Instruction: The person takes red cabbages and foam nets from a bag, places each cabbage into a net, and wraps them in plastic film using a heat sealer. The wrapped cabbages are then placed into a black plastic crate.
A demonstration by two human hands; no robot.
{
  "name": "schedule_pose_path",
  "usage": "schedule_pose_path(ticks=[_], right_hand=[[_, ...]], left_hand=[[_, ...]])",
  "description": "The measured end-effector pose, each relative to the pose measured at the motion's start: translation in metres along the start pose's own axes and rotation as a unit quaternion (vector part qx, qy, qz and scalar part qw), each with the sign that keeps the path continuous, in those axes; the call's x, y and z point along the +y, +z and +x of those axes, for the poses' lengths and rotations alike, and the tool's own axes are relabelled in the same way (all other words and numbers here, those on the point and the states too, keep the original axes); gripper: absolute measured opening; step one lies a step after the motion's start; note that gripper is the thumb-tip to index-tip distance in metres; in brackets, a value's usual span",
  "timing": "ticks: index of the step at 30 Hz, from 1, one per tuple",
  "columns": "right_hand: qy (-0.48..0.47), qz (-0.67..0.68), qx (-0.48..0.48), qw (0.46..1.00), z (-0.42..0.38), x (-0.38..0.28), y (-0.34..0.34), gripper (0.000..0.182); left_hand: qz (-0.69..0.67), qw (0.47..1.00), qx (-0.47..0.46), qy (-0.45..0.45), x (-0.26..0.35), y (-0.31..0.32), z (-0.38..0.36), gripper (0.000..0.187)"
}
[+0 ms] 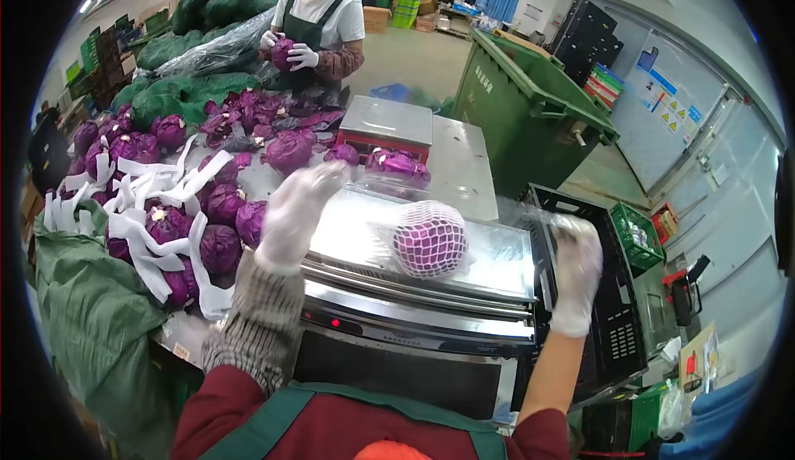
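Observation:
A purple cabbage in a white foam net (431,240) rests on the shiny metal top of the wrapping machine (505,265), with clear film around it. My left hand (300,210), in a white glove, is raised to the left of this cabbage, its fingers stretched out and blurred. To the right, over the machine's right edge, my right hand (575,269) is gloved too; its fingers are smeared by motion, near what looks like clear film. Neither hand touches the netted cabbage. Behind the machine lies a wrapped cabbage (397,167) beside a scale (386,120).
Bare cabbages (220,249) and white foam nets (139,236) crowd the left side. A black crate (621,315) stands at the right, a large green bin (522,104) behind it. Across the table a co-worker (319,25) holds a cabbage (283,53).

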State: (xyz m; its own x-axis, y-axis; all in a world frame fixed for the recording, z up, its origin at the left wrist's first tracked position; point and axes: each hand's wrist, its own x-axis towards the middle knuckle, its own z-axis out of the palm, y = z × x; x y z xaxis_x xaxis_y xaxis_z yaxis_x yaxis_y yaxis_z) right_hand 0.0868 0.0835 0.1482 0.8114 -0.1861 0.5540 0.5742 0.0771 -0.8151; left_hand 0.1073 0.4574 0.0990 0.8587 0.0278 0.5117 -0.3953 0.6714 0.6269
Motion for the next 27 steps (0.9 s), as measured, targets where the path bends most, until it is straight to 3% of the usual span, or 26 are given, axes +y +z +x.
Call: schedule_pose_path(ticks=[1,2,3,5,6,8,9,10,11,12,14,16,17,18,19,20,21,22,23,25,26,27], right_hand=[[-0.008,-0.168,-0.018,0.986,0.013,0.021,0.012,0.024],[0.239,-0.168,-0.074,0.954,0.020,0.029,0.015,0.030],[0.212,0.042,-0.244,0.945,0.013,0.104,-0.021,0.053],[-0.015,-0.218,-0.464,0.859,-0.006,0.108,0.005,0.102],[0.014,-0.186,-0.430,0.883,-0.019,0.120,0.014,0.115],[0.195,-0.056,-0.365,0.909,-0.022,0.120,0.034,0.104],[0.194,-0.107,-0.337,0.915,-0.018,0.121,0.036,0.094],[0.188,-0.159,-0.306,0.920,-0.013,0.126,0.036,0.085],[0.273,-0.032,-0.255,0.927,-0.013,0.153,0.024,0.068],[0.282,-0.053,-0.249,0.925,-0.015,0.096,0.051,0.057],[0.322,-0.013,-0.271,0.907,-0.035,0.034,0.062,0.052],[0.303,-0.021,-0.379,0.874,-0.087,0.024,0.025,0.049],[0.338,-0.011,-0.418,0.843,-0.114,0.003,0.025,0.057],[0.418,0.010,-0.424,0.803,-0.139,-0.018,0.036,0.067],[0.520,0.038,-0.400,0.754,-0.162,-0.038,0.050,0.077],[0.631,0.064,-0.329,0.700,-0.181,-0.057,0.066,0.088],[0.699,0.070,-0.259,0.663,-0.197,-0.069,0.078,0.099],[0.721,0.100,-0.198,0.657,-0.215,-0.055,0.075,0.091],[0.472,-0.103,-0.411,0.773,-0.244,-0.022,0.045,0.083],[0.324,-0.125,-0.461,0.817,-0.273,-0.005,0.001,0.065],[0.481,0.054,-0.330,0.811,-0.280,-0.013,-0.012,0.055],[0.494,0.051,-0.297,0.815,-0.281,-0.021,-0.014,0.050]], left_hand=[[0.132,0.989,-0.053,-0.043,-0.020,-0.002,0.013,0.041],[0.262,0.955,-0.107,-0.083,-0.039,-0.007,0.025,0.054],[0.323,0.911,-0.217,-0.136,-0.055,-0.011,0.026,0.068],[0.468,0.801,-0.358,-0.108,-0.069,-0.004,0.031,0.087],[0.546,0.742,-0.387,-0.042,-0.074,0.003,0.030,0.092],[0.355,0.858,-0.326,-0.176,-0.091,0.009,0.025,0.090],[0.247,0.894,-0.286,-0.242,-0.098,0.012,0.018,0.089],[0.119,0.895,-0.227,-0.366,-0.100,0.015,0.016,0.075],[0.138,0.904,-0.191,-0.358,-0.095,0.022,0.017,0.067],[0.158,0.910,-0.155,-0.351,-0.084,0.030,0.019,0.059],[0.206,0.888,-0.169,-0.375,-0.034,0.064,0.004,0.053],[0.137,0.834,-0.170,-0.506,0.000,0.071,-0.034,0.054],[0.100,0.827,-0.177,-0.524,0.013,0.075,-0.061,0.057],[0.064,0.819,-0.186,-0.539,0.021,0.075,-0.092,0.060],[0.054,0.751,-0.194,-0.629,0.012,0.059,-0.124,0.063],[0.047,0.679,-0.202,-0.704,0.001,0.046,-0.150,0.066],[-0.034,0.669,-0.150,-0.727,0.003,0.049,-0.164,0.068],[-0.114,0.654,-0.099,-0.741,0.004,0.052,-0.176,0.070],[-0.141,0.648,-0.113,-0.740,-0.025,0.025,-0.196,0.068],[-0.110,0.640,-0.100,-0.754,-0.016,0.031,-0.193,0.066],[-0.096,0.630,-0.093,-0.765,-0.012,0.034,-0.195,0.065],[-0.060,0.685,-0.122,-0.716,-0.015,0.027,-0.205,0.066]])
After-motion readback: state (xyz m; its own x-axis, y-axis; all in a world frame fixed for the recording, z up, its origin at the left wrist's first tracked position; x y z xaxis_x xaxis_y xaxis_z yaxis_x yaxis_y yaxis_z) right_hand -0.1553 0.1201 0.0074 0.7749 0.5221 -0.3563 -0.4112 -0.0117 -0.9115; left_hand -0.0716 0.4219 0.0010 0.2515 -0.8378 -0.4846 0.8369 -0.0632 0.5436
